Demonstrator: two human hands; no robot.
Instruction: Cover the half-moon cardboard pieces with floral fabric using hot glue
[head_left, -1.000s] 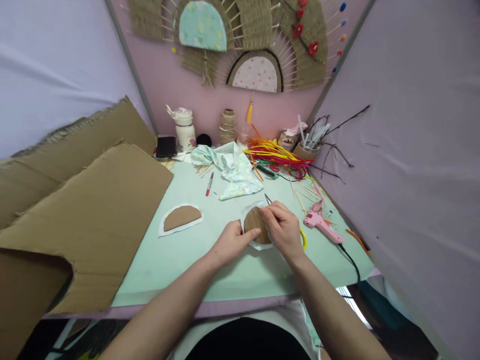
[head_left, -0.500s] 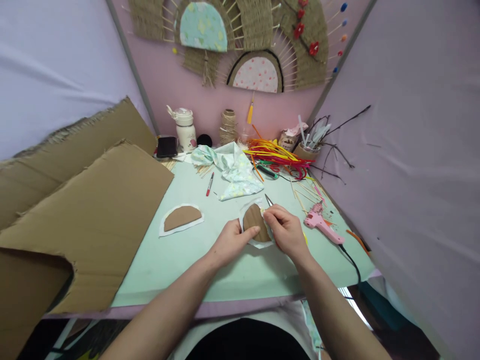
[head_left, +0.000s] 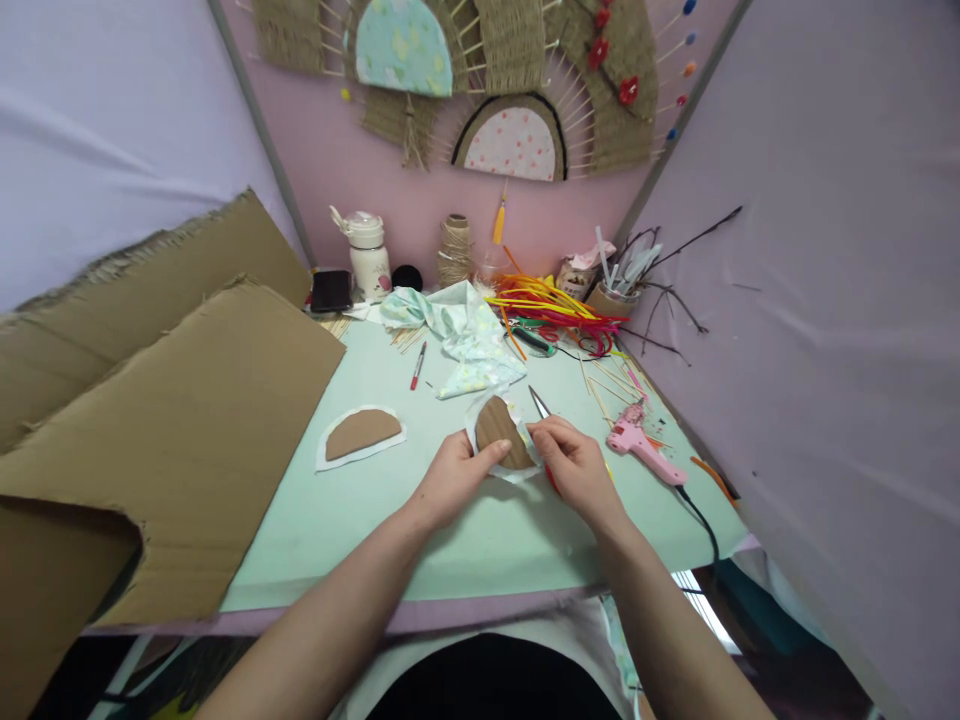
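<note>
My left hand (head_left: pixel 455 478) pinches the lower left edge of a brown cardboard half-round (head_left: pixel 496 430) backed with white fabric, holding it tilted up off the pale green table (head_left: pixel 390 520). My right hand (head_left: pixel 576 468) is closed on scissors (head_left: pixel 538 402) whose metal tip pokes out above my fingers, right at the piece's right edge. A second cardboard half-round on white fabric (head_left: pixel 361 435) lies flat to the left.
Big cardboard sheets (head_left: pixel 165 420) lean at the left. A pink glue gun (head_left: pixel 643 447) with a black cord lies right of my hands. Crumpled fabric (head_left: pixel 465 335), a red pen (head_left: pixel 418 366), coloured sticks (head_left: pixel 551 305), a twine spool (head_left: pixel 454 250) and a bottle (head_left: pixel 369 255) stand behind.
The cardboard piece has been lifted and turned more upright, shifting slightly left. My right hand has slid down to its right edge with the scissors.
</note>
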